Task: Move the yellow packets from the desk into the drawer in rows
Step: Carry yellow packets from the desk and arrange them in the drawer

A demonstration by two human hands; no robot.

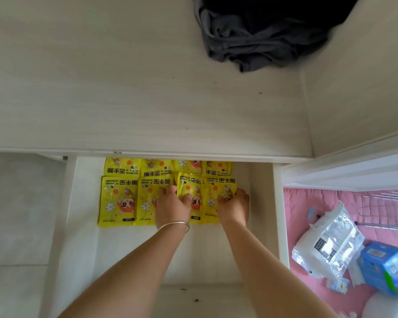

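The white drawer (260, 203) is pulled out below the desk top (124, 88). Several yellow hand-warmer packets lie flat in it in two rows: a back row (122, 168) half under the desk edge and a front row (117, 200). My left hand (171, 207), with a bangle on the wrist, rests on the front row with its thumb on the third packet (193, 196), which is slightly raised and overlaps its neighbours. My right hand (234, 208) presses on the rightmost front packet (218, 191), fingers bent onto it. No yellow packets show on the desk.
A dark grey garment (251, 42) lies bunched at the back right of the desk. To the right, on a pink quilt (308, 214), lie a silver-white plastic bag (329, 244) and a blue box (386, 265). A wire rack (386, 207) stands further right.
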